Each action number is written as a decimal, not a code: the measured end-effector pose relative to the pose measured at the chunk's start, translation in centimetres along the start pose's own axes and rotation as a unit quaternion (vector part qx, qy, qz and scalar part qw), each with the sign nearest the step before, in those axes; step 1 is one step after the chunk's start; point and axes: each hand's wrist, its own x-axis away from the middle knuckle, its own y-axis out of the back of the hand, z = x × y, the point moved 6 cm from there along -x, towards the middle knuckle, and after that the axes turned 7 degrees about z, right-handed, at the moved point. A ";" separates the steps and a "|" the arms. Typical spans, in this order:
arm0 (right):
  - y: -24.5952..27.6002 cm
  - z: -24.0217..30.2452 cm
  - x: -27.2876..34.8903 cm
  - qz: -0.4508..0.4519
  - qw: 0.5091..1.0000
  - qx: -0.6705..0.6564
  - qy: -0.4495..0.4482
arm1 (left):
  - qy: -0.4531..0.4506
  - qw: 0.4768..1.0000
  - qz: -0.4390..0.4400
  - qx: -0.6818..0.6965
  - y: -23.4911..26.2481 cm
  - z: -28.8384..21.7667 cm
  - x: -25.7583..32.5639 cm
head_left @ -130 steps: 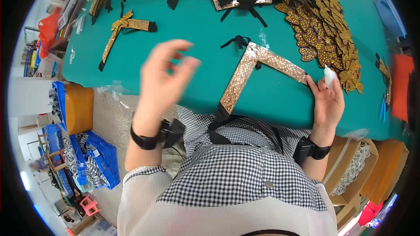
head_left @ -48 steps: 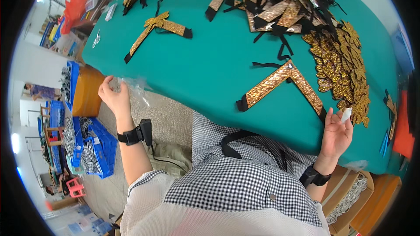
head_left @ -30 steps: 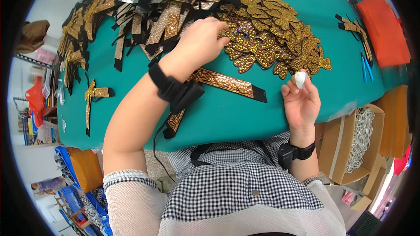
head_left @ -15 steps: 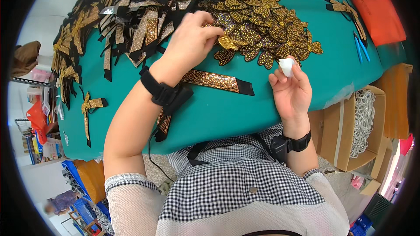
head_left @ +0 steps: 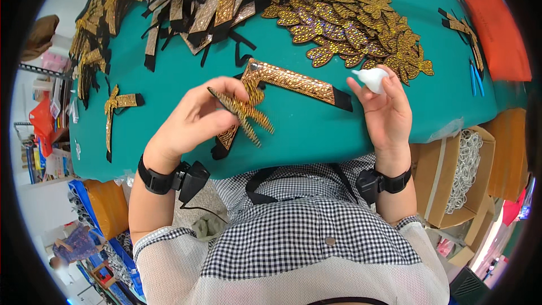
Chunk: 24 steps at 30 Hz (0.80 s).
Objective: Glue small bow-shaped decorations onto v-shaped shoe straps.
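Note:
My left hand [head_left: 192, 121] pinches a gold-and-black striped, petal-shaped patch [head_left: 253, 114] between thumb and fingers. The patch is tilted above a folded strap [head_left: 299, 83], which has gold sequin trim and black ends and lies bent at a corner on the green table. Part of the strap is hidden behind the patch and fingers. My right hand [head_left: 387, 116] grips a small white squeeze bottle [head_left: 375, 79] beyond the strap's right end, its thin nozzle pointing left. Beyond both hands, a heap of gold sequined patches [head_left: 361, 34] spreads over the table.
Trimmed straps [head_left: 209, 8] pile up at the far left. A strap with a patch on it [head_left: 114, 107] lies alone at left. Blue-handled snips [head_left: 477, 79] and a red-orange bag [head_left: 497, 36] lie at right. Below the table edge stands a carton [head_left: 443, 175] of metal rings.
My left hand has come back from the heap toward me, carrying a patch over the folded strap. The bottle in my right hand has turned, so its nozzle now points left.

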 end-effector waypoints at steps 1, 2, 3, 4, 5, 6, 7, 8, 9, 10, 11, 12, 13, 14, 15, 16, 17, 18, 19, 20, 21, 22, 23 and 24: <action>-1.1 -0.2 -0.2 0.025 0.999 0.022 -0.014 | -0.006 0.999 0.031 0.028 0.1 0.8 0.3; -1.9 -0.5 -0.8 0.029 0.998 0.051 -0.017 | -0.013 0.996 0.063 0.056 -0.1 1.2 0.6; -2.5 -1.0 -1.2 0.030 0.998 0.054 -0.021 | -0.014 0.996 0.060 0.061 -0.2 1.2 1.0; -3.0 -1.7 -1.8 0.027 0.998 0.045 -0.039 | -0.007 0.999 0.038 -0.033 -0.3 0.6 0.9; -3.3 -2.2 -2.2 0.024 0.997 0.037 -0.056 | 0.000 0.992 0.016 -0.127 -0.3 0.2 0.9; -3.0 -2.7 -2.3 0.041 0.996 0.043 -0.064 | 0.015 0.993 -0.007 -0.121 -0.3 0.3 1.0; -2.8 -2.8 -2.2 0.043 0.996 0.048 -0.066 | 0.012 0.993 -0.010 -0.117 -0.2 0.6 1.0; -2.6 -2.8 -1.9 0.032 0.996 0.047 -0.072 | 0.012 0.983 -0.023 -0.181 0.1 0.7 0.9; -2.3 -2.8 -1.5 0.021 0.996 0.046 -0.078 | 0.012 0.969 -0.037 -0.244 0.3 0.8 1.0; -2.2 -2.9 -1.0 0.022 0.995 0.048 -0.079 | 0.010 0.970 -0.038 -0.242 0.0 0.7 1.1; -2.0 -3.0 -0.4 0.023 0.996 0.040 -0.080 | 0.033 0.981 -0.014 -0.191 -0.5 0.9 1.3; -1.9 -2.9 0.2 0.022 0.996 0.031 -0.081 | 0.056 0.989 0.010 -0.139 -1.0 1.2 1.5; -2.2 -2.8 1.0 0.022 0.996 0.033 -0.084 | -0.020 0.971 0.028 -0.237 -1.6 1.0 1.6; -2.3 -2.5 1.8 0.000 0.995 0.033 -0.094 | -0.034 0.959 0.051 -0.276 -2.1 0.9 1.9; -2.3 -2.4 2.4 -0.023 0.994 0.032 -0.104 | -0.047 0.945 0.075 -0.314 -2.7 0.7 2.0; -2.1 -2.3 2.9 -0.008 0.994 0.013 -0.107 | -0.047 0.946 0.077 -0.312 -2.8 0.8 2.1; -2.0 -2.1 3.3 -0.012 0.994 0.014 -0.108 | -0.067 0.950 0.075 -0.296 -3.0 0.7 2.2; -2.0 -2.0 3.6 -0.013 0.993 0.023 -0.114 | -0.086 0.953 0.073 -0.280 -3.1 0.6 2.2; -2.0 -1.9 3.7 -0.013 0.992 0.031 -0.120 | -0.086 0.954 0.075 -0.278 -3.1 0.8 2.2; -2.1 -1.8 3.6 -0.015 0.992 0.032 -0.120 | -0.070 0.969 0.024 -0.235 -2.5 1.2 2.0; -2.3 -1.7 3.2 -0.023 0.991 0.063 -0.120 | -0.054 0.980 -0.028 -0.190 -1.8 1.6 1.9; -2.4 -1.5 2.8 -0.033 0.988 0.094 -0.118 | -0.027 0.977 -0.053 -0.205 -1.4 1.1 1.8; -2.8 -1.5 2.4 -0.036 0.988 0.095 -0.118 | -0.027 0.977 -0.050 -0.204 -1.2 0.9 1.5; -3.2 -1.3 1.9 -0.038 0.987 0.116 -0.108 | 0.016 0.968 -0.071 -0.241 -0.7 1.1 1.3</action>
